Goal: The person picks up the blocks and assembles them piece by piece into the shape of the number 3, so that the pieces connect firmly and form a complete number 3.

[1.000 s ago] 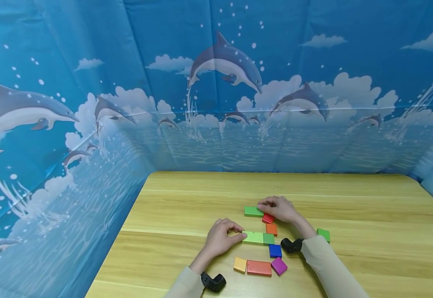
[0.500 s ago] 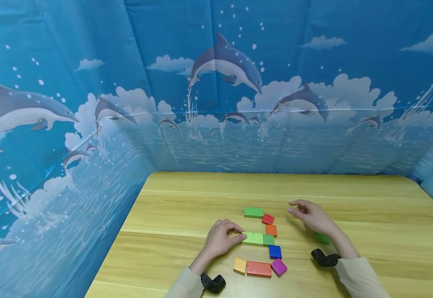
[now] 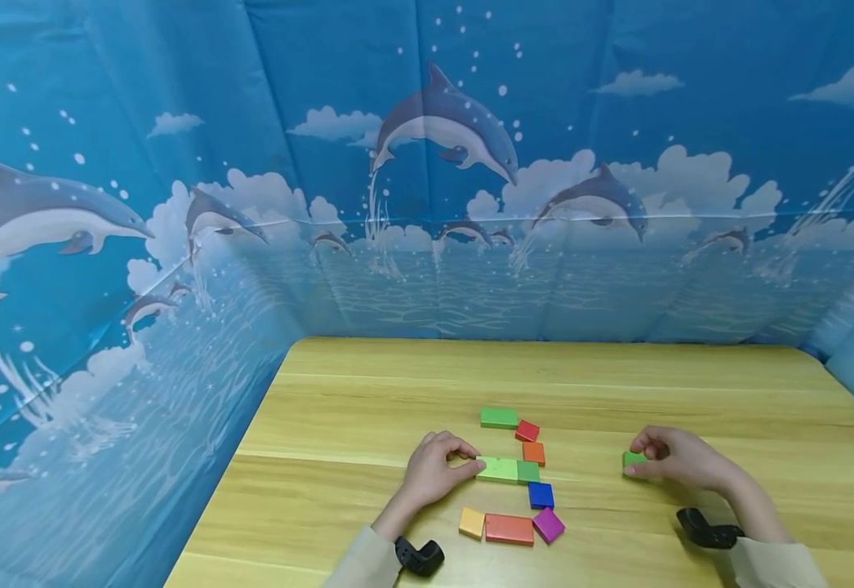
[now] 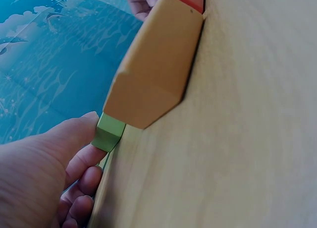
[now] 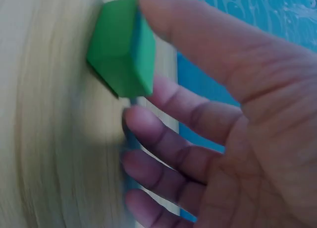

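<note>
My left hand point(image 3: 434, 471) pinches the left end of a light green block point(image 3: 499, 469) between thumb and fingers. Against that block's right end sits a darker green block point(image 3: 528, 472). Off to the right, my right hand point(image 3: 680, 459) has its thumb and index finger on opposite sides of a small green block point(image 3: 632, 461). In the right wrist view this green block point(image 5: 119, 49) rests on the wooden table, the other fingers loosely bent below it. A yellow-orange block point(image 4: 153, 59) looms large in the left wrist view, in front of the light green block point(image 4: 110, 131).
Blocks form a "3"-like outline: a long green one point(image 3: 499, 418), red point(image 3: 527, 431), orange point(image 3: 533, 453), blue point(image 3: 540, 495), purple point(image 3: 548, 525), long red-orange point(image 3: 509, 529) and the yellow-orange. The wooden table point(image 3: 368, 392) meets a dolphin-print curtain point(image 3: 427, 286) behind.
My right hand has left the upper green and red blocks, swung right and down, and taken hold of the small green block. The left hand stays on the light green block.
</note>
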Tool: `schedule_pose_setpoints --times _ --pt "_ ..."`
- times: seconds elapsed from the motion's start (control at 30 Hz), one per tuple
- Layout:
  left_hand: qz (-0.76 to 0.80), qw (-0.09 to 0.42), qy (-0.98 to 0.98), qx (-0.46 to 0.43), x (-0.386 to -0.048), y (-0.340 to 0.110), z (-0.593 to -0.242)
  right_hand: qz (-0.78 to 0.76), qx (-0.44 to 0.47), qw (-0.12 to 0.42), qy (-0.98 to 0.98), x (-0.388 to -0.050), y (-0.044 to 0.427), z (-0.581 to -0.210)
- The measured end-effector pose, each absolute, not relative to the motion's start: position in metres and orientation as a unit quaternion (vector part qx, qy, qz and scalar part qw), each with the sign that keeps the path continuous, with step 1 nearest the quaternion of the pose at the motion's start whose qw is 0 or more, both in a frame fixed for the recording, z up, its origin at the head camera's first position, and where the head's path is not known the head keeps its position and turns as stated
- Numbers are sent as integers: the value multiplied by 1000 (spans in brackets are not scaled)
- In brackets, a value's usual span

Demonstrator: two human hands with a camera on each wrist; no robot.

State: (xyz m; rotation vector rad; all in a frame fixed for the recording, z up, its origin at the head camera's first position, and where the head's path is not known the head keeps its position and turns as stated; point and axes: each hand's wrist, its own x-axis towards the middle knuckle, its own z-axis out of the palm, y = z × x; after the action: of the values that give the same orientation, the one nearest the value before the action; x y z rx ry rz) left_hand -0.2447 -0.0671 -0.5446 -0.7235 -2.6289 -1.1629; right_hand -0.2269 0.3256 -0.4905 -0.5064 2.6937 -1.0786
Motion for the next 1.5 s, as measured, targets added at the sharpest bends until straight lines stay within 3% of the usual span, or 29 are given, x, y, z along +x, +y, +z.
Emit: schedule_pose_setpoints --times 0.27,0.57,1.0,1.5 --pt "-386 80 -888 -239 -245 -68 -547 -384 -171 111 901 -236 321 -493" --pt "-390 79 -886 -240 -244 -67 -544 -388 -156 113 901 -271 301 -492" --pt "-391 86 -886 -233 -244 -66 -544 -370 -99 100 918 -313 242 -489" --pt "-387 92 -886 -237 -244 -67 -545 -386 -88 60 916 -320 221 -496"
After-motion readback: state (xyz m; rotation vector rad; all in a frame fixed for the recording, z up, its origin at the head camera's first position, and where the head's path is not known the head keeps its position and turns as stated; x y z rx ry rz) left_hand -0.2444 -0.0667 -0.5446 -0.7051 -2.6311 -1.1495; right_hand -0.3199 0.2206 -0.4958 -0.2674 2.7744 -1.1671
